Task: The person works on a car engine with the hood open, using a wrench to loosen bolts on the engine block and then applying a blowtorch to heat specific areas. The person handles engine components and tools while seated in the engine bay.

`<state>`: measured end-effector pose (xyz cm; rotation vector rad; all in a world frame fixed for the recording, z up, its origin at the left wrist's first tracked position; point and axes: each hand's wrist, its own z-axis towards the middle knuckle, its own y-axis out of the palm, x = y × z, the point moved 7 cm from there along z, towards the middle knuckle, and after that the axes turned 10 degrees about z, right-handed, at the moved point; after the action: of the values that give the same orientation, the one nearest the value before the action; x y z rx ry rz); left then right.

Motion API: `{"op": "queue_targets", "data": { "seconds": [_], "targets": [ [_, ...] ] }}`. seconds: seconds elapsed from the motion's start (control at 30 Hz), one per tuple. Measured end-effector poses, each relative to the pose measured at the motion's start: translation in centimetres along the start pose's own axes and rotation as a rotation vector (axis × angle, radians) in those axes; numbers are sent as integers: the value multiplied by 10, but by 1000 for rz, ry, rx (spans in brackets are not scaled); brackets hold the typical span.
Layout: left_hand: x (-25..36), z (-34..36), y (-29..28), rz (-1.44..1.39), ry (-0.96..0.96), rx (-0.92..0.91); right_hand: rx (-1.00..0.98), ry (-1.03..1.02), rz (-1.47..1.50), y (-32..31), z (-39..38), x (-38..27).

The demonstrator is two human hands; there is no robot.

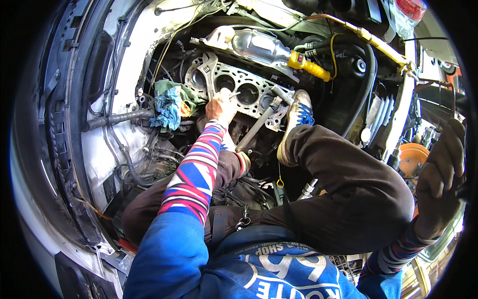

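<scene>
Engine block (259,94) in the far centre of the bay (129,65), its perforated deck and cylinder bores uncovered. The left hand (221,107) rests at the deck's near edge, fingers curled beside the near end of the wrench (209,79); a slim piece juts from the fingers' right side. Whether the grip encloses the wrench or only that piece cannot be told. The right hand (440,174), raised well apart at the far right, is spread with fingers extended and shows nothing in its grasp.

The wrench lies lengthwise over the leftmost bore, apparently kept within reach. A lamp (259,46) lies along the block's far side, presumably to light the deck; its yellow handle (316,71) points right. Rags (168,107) are bunched at the block's left end, likely handy for wiping. A T-shaped tool (259,124) leans with its head over the block's right end, just beside a shoe (299,114) that probably braces the seated person.

Writing: large white lettering on the blue shirt (224,274), inverted in this view; small marks on the lamp's yellow collar (297,60), too small to read.
</scene>
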<state>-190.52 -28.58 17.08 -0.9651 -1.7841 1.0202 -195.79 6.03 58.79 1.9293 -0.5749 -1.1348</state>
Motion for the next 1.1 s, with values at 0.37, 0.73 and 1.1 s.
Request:
{"op": "queue_targets", "data": {
  "seconds": [0.37,0.73,1.1],
  "targets": [
    [8,2,-2,25,199,-24,-123,204,326,15,24,18],
    [10,13,13,178,348,31,-38,249,169,11,18,4],
    [7,18,11,138,204,-84,-92,288,194,6,18,5]
  ]
}}
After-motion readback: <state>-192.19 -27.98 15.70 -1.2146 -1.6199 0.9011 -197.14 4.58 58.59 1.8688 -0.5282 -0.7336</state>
